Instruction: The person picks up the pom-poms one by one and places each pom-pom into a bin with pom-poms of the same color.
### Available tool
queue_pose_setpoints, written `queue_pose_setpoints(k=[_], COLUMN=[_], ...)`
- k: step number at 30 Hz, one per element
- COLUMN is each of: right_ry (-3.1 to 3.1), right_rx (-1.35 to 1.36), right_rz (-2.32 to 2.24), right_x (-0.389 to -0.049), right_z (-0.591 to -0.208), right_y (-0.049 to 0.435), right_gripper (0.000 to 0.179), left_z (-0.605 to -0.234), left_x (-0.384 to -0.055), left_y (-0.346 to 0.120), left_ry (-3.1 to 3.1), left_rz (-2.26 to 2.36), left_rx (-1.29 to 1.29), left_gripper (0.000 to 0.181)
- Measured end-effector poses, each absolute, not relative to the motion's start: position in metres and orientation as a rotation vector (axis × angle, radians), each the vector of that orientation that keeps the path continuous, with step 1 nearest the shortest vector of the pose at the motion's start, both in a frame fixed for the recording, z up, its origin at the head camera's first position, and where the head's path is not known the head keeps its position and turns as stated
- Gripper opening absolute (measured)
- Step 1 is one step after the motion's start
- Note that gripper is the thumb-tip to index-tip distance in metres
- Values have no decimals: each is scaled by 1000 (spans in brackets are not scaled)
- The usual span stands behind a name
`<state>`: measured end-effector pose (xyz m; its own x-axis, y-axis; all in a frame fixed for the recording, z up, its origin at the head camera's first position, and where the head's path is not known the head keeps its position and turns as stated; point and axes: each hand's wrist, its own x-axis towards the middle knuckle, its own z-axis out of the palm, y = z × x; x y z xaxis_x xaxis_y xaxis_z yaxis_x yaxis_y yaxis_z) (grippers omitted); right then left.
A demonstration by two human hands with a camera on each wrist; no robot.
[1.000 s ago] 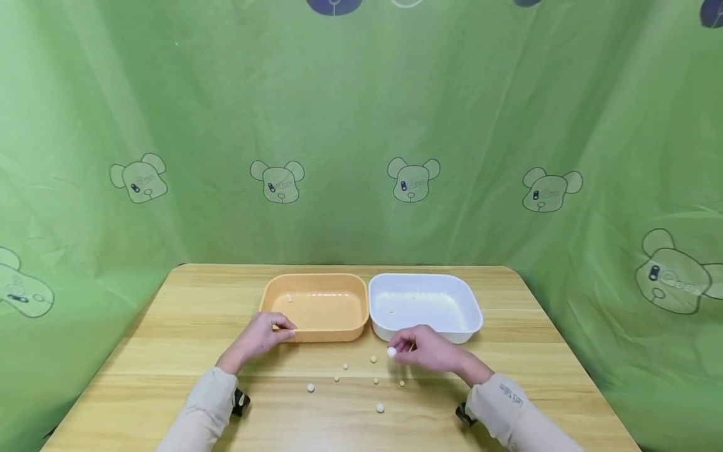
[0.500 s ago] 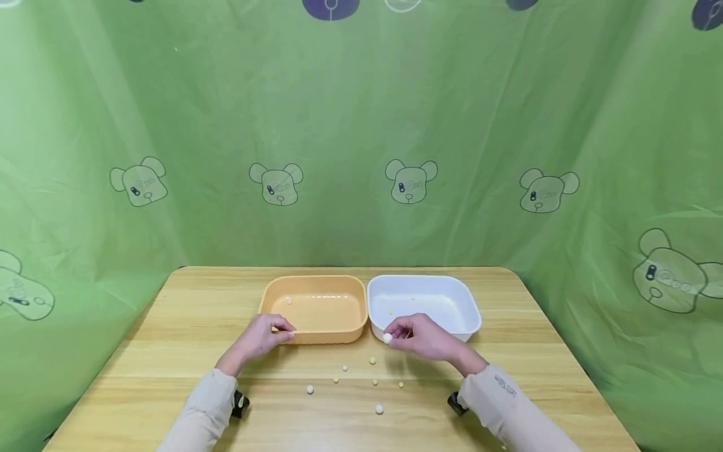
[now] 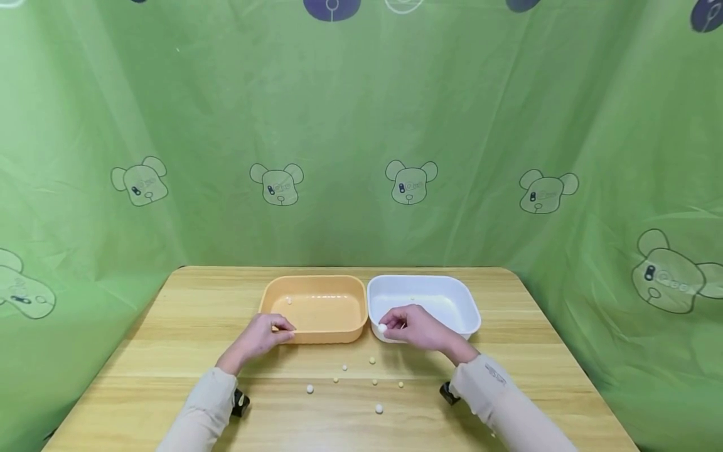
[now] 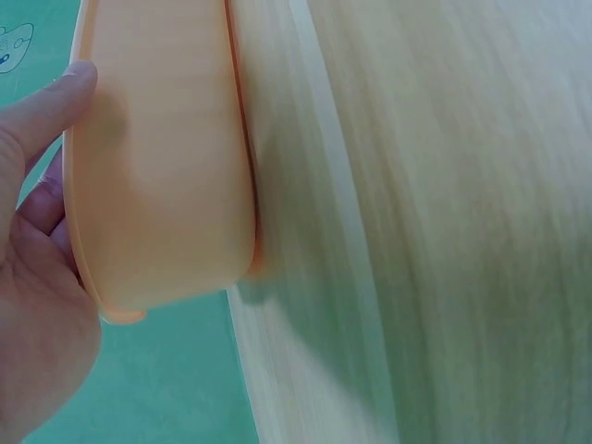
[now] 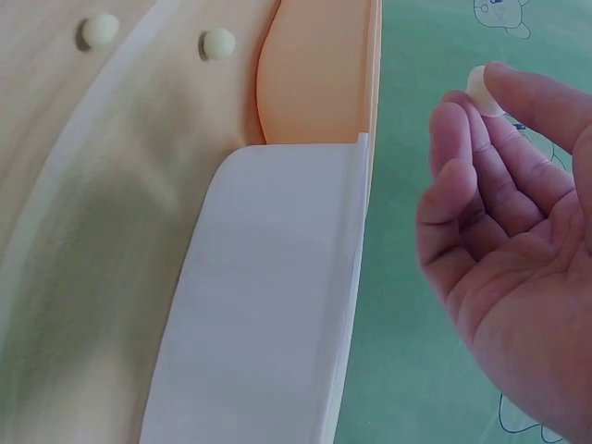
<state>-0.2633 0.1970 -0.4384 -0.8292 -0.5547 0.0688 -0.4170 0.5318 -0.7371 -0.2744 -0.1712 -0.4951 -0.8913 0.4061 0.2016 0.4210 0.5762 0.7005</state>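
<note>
1. Head view: my left hand (image 3: 260,336) grips the near rim of the orange tray (image 3: 333,314) toward its left end, thumb against the outer wall and fingers over the rim.
2. With my right hand (image 3: 418,329) I pinch a white ball (image 3: 382,328) between thumb and fingertips, above the rim of the white tray (image 3: 449,311), near its near-left corner; I cannot tell whether the ball is over the inside.
3. The trays sit side by side on the wooden table (image 3: 226,295), orange on my left. A small white piece (image 3: 289,301) lies inside the orange one.
4. Nearer me, loose balls are scattered on the wood: two larger white balls (image 3: 379,408), one small white ball (image 3: 344,368) and four yellow balls (image 3: 372,360).
5. Behind the table hangs a green curtain (image 3: 344,232) printed with bear faces.
</note>
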Motion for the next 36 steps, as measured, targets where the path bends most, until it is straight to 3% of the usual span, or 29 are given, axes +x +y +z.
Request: queue_pose_setpoints(k=[36], right_ry=[2571], right_rx=[-795], right_rz=[-1126], right_x=[-319], right_z=[-423], right_y=[168], right_gripper=[11], left_z=[-495], left_x=[-276], left_y=[-172], left_ry=[-2804], left_rz=[-1244], left_rx=[-729], left_gripper=[5])
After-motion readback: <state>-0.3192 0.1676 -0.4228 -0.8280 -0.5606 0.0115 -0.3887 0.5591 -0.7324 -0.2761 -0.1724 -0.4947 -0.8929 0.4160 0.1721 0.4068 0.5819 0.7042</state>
